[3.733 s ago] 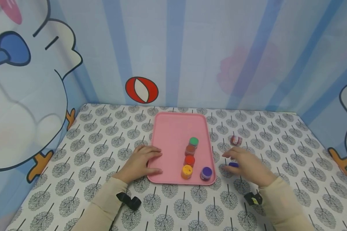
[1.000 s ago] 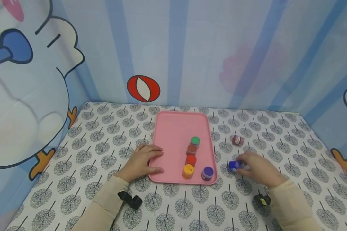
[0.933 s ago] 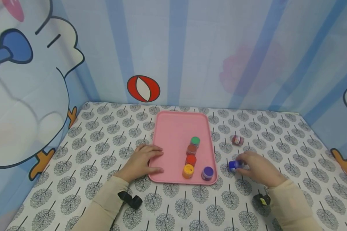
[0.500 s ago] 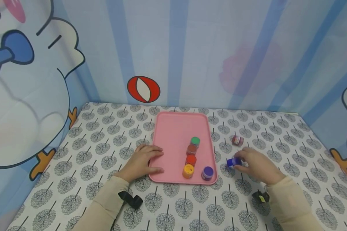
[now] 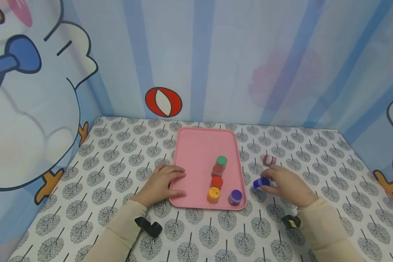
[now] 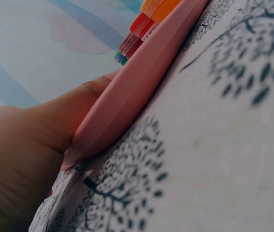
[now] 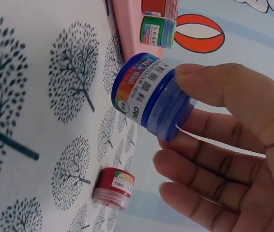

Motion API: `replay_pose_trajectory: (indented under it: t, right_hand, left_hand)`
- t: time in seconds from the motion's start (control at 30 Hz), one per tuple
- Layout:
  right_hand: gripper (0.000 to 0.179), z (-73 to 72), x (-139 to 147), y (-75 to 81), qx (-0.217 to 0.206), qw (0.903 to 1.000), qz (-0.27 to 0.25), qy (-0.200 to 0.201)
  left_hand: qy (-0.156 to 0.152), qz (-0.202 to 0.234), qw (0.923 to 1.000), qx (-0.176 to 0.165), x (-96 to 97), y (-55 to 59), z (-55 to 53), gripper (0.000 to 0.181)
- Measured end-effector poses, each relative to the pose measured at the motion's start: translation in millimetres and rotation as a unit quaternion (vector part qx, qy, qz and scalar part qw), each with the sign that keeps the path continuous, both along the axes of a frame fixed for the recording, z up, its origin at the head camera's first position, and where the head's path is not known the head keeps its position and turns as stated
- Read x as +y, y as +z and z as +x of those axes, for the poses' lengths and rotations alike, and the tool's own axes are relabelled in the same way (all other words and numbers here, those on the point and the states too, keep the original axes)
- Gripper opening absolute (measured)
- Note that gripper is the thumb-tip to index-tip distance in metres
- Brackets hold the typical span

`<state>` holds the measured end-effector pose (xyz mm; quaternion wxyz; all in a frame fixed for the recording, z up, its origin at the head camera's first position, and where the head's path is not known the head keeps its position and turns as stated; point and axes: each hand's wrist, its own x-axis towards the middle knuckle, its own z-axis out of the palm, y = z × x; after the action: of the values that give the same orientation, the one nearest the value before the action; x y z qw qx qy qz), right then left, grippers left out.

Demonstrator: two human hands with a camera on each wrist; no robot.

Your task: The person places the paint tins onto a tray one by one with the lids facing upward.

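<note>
In the head view my right hand (image 5: 287, 185) pinches a small blue paint jar (image 5: 260, 182) between thumb and fingers, right of the tray. The right wrist view shows this blue jar (image 7: 144, 96) tilted, its label facing the camera and its ridged lid towards the fingers. My left hand (image 5: 160, 183) rests on the left rim of a pink tray (image 5: 196, 145), fingers and thumb reaching over the edge. A dark red paint jar (image 5: 269, 160) lies on its side beyond the right hand; the right wrist view shows this red jar (image 7: 114, 187) too.
Inside the tray a green-lidded jar (image 5: 221, 161), a brown jar (image 5: 217, 170), a red jar (image 5: 216, 182) and an orange-yellow jar (image 5: 214, 195) form a row. A purple jar (image 5: 235, 197) stands in the near right corner. A tree-patterned cloth (image 5: 118, 145) covers the table.
Earlier my right hand reached over the blue jar on the cloth; it now grips the jar, which has shifted slightly left towards the tray and turned. The left hand stays put.
</note>
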<state>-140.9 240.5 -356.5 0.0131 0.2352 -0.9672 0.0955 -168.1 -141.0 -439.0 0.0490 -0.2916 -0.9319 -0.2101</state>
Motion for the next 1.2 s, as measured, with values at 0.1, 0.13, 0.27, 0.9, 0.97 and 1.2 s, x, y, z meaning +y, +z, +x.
replay_pose_trajectory:
  t: [0.1, 0.13, 0.27, 0.9, 0.97, 1.2]
  right_hand:
    - [0.037, -1.2, -3, 0.2, -0.002, 1.0000, -0.002, 0.000]
    - [0.037, -1.5, -4, 0.2, -0.003, 1.0000, -0.002, -0.001]
    - [0.037, -2.0, -9, 0.6, -0.006, 0.9999, -0.011, -0.003]
    - [0.033, -9.6, -31, 0.4, 0.015, 0.9996, 0.013, 0.019]
    - [0.033, -9.7, -33, -0.1, 0.017, 0.9995, 0.016, 0.021]
    - [0.032, -11.5, -39, -1.9, 0.011, 0.9996, 0.015, 0.024]
  left_hand:
    - [0.000, -0.002, 1.0000, -0.003, -0.2, -0.9, -0.3, 0.065]
    - [0.001, -0.002, 1.0000, -0.003, -0.3, -1.1, -0.4, 0.065]
    - [0.002, -0.004, 1.0000, -0.004, -0.1, -1.1, -0.4, 0.064]
    - [0.001, -0.005, 1.0000, -0.004, 0.1, -0.2, -0.6, 0.065]
    - [0.000, -0.003, 1.0000, -0.001, 0.2, -0.1, -0.5, 0.065]
    - [-0.001, -0.001, 1.0000, 0.000, 0.4, -0.6, -0.6, 0.063]
